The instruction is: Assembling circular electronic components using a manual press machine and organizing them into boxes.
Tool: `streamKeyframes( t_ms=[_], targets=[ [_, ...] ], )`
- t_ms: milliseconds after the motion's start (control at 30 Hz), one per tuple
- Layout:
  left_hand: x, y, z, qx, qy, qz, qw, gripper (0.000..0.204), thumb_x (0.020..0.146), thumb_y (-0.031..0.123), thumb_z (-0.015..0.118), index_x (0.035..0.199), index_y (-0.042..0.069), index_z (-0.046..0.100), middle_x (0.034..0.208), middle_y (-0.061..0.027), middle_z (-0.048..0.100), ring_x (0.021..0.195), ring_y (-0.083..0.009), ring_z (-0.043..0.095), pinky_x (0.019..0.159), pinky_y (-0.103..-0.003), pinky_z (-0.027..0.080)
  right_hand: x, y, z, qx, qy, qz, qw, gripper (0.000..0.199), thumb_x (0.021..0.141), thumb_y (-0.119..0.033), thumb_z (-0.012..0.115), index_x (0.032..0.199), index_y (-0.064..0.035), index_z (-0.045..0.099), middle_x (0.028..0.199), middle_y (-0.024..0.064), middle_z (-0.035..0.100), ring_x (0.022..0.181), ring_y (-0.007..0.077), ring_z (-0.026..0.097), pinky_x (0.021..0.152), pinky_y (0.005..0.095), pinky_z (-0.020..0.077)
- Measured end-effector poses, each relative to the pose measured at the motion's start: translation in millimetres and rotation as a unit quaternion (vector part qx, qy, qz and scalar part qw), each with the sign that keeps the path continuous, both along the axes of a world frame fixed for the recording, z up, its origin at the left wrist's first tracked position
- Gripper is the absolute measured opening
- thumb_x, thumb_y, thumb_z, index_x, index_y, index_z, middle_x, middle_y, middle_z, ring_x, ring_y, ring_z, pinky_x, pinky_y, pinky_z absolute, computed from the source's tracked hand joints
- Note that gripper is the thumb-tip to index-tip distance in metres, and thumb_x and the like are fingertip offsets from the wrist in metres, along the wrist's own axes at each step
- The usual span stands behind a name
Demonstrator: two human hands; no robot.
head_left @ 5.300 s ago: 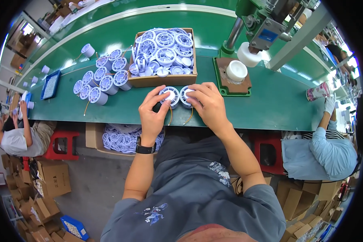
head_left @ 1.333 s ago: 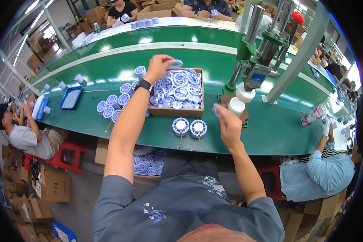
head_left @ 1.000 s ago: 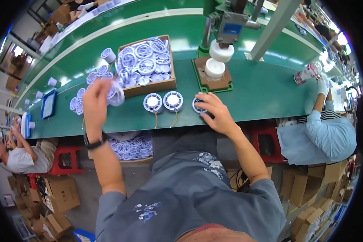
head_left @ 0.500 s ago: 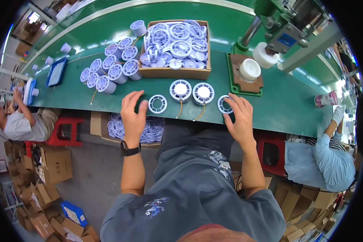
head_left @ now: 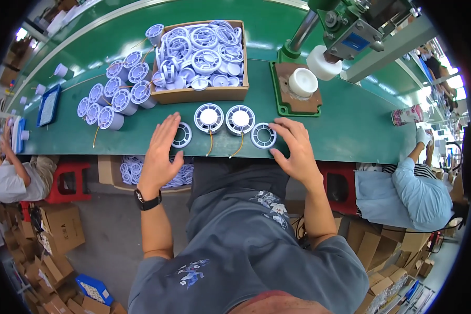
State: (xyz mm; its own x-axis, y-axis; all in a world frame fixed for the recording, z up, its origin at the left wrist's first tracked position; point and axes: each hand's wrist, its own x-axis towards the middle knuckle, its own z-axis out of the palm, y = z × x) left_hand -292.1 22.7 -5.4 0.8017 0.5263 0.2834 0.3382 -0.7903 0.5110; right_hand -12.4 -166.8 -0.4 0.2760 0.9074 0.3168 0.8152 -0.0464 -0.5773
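Observation:
My left hand [head_left: 161, 152] is open over the green bench, its fingers partly covering a white spoked ring [head_left: 183, 135]. My right hand [head_left: 298, 153] is open too, its fingers and thumb apart at the right edge of a second ring [head_left: 263, 136]. Between the rings stand two round white housings side by side, the left housing [head_left: 199, 119] and the right housing [head_left: 250, 120]. Each has a bright white disc in its centre and a thin yellowish wire trailing toward the bench's front edge. Neither hand appears to grip anything.
A cardboard box [head_left: 204, 94] of white rings and caps stands behind. Several white cylinders [head_left: 111, 119] with wires are grouped at left. A green press [head_left: 280, 109] holds a white cup [head_left: 303, 82] at right. A patterned cup [head_left: 407, 115] lies farther right. People sit at both sides.
The whole view has shifted, so the bench appears farther left. My left hand has come closer over its ring. The right ring sits nearer the right housing, with my right fingers covering less of it.

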Motion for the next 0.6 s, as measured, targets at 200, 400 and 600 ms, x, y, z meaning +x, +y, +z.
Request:
streamKeyframes(
  t_ms=[200, 400, 600],
  targets=[
    [26.3, -41.5, -19.4, 0.022, -0.068, 0.209, 0.975, 0.071, 0.074, 0.017, 0.077, 0.134, -0.003, 0.045, 0.135, -0.0227, 0.044, 0.125, -0.0410, 0.041, 0.106, -0.048, 0.034, -1.6, 6.5, -5.0, -0.005, -0.083, 0.025, 0.996, 0.057, 0.067, -0.010, 0.078, 0.121, -0.0061, 0.059, 0.120, 0.0122, 0.055, 0.114, 0.0321, 0.050, 0.098, 0.0432, 0.0374],
    [33.2, -46.0, -23.0, 0.025, -0.082, 0.263, 0.961, 0.071, 0.071, 0.019, 0.080, 0.131, -0.002, 0.048, 0.129, -0.0212, 0.048, 0.121, -0.0402, 0.045, 0.106, -0.048, 0.033, -8.1, 1.6, -0.2, -0.074, -0.060, -0.073, 0.993, 0.054, 0.068, -0.006, 0.073, 0.121, -0.0062, 0.059, 0.127, 0.0122, 0.054, 0.120, 0.0336, 0.047, 0.101, 0.0426, 0.0363],
    [23.0, -29.9, -14.2, -0.033, -0.144, 0.196, 0.969, 0.069, 0.072, 0.018, 0.080, 0.131, -0.001, 0.050, 0.126, -0.0198, 0.055, 0.119, -0.0381, 0.050, 0.103, -0.046, 0.038, 3.6, 13.5, -1.5, 0.018, -0.109, 0.059, 0.992, 0.054, 0.068, -0.010, 0.075, 0.120, -0.0080, 0.059, 0.121, 0.0110, 0.056, 0.115, 0.0324, 0.051, 0.098, 0.0444, 0.0376]
  ],
)
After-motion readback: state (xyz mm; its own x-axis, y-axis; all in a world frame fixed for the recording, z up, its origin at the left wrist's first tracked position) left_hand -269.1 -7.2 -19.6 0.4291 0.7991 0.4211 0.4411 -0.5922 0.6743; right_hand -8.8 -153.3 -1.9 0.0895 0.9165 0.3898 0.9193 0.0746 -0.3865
